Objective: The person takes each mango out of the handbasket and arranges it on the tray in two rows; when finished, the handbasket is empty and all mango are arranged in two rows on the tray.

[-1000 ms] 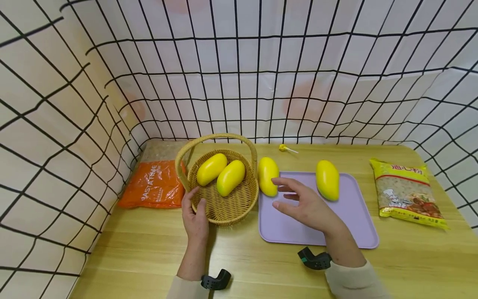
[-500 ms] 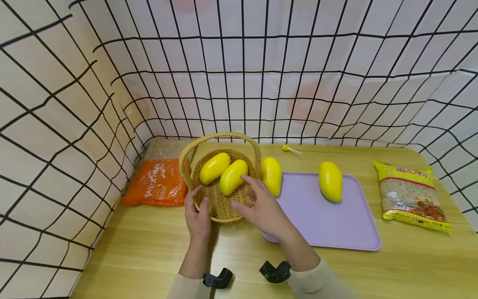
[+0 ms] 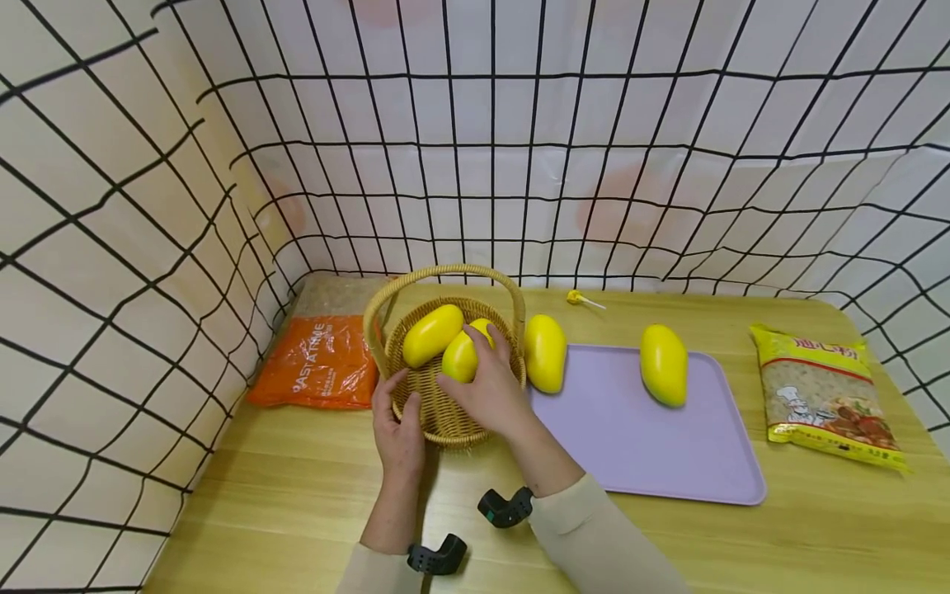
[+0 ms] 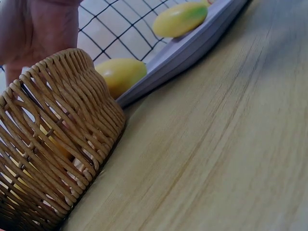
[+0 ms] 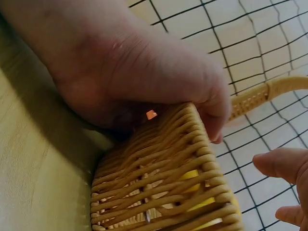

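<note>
In the head view, a wicker basket [image 3: 449,417] with a tall handle holds two yellow mangoes, one on the left [image 3: 433,335] and one on the right [image 3: 458,360]. My left hand [image 3: 401,437] grips the near left rim; the right wrist view shows its thumb bent over that rim. Over the right-hand mango in the basket, my right hand [image 3: 490,384] reaches down, its thumb and fingers spread. In the right wrist view, the tips of my right hand [image 5: 288,175] stand apart above the rim, without a mango visible between them.
A third mango [image 3: 545,355] leans at the edge of a lilac tray [image 3: 653,454]; another mango [image 3: 664,365] rests near its far edge. A lollipop [image 3: 575,297] lies behind. An orange packet [image 3: 319,363] lies left of the basket, a yellow packet [image 3: 824,396] at right.
My right hand has moved left, away from the mango beside the tray, into the basket over the right-hand mango. My left hand has stayed on the rim.
</note>
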`<state>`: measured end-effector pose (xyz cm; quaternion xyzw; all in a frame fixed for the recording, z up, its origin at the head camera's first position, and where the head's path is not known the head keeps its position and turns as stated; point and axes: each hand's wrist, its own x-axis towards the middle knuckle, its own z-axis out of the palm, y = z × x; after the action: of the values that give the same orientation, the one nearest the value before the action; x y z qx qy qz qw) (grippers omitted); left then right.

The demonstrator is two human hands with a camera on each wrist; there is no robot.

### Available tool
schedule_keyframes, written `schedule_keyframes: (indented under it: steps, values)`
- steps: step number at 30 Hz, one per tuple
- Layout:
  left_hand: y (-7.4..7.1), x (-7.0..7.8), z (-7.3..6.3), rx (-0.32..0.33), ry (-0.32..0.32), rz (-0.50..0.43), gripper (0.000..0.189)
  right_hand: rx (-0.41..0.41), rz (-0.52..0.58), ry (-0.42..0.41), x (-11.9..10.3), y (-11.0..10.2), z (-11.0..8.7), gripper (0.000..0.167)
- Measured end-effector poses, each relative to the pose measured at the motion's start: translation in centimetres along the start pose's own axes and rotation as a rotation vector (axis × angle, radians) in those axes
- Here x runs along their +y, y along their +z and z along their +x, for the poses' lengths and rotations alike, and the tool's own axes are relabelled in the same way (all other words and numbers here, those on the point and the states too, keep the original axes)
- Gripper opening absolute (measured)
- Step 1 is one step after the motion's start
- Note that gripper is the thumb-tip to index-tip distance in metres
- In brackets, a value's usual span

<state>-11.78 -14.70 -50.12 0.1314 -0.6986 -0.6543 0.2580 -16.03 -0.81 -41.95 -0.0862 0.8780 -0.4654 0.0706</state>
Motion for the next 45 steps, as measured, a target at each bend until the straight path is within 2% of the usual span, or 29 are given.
schedule_keyframes:
  steps: [19,45]
  values:
    - [0.0,0.2,0.1,0.001,-0.029,0.004,0.034,-0.016,-0.096,0.1,0.4,0.6,2.9,0.09]
    - [0.0,0.1,0.0,-0.005,-0.018,0.009,0.034,-0.001,-0.168,0.128,0.7,1.2,3.8,0.089]
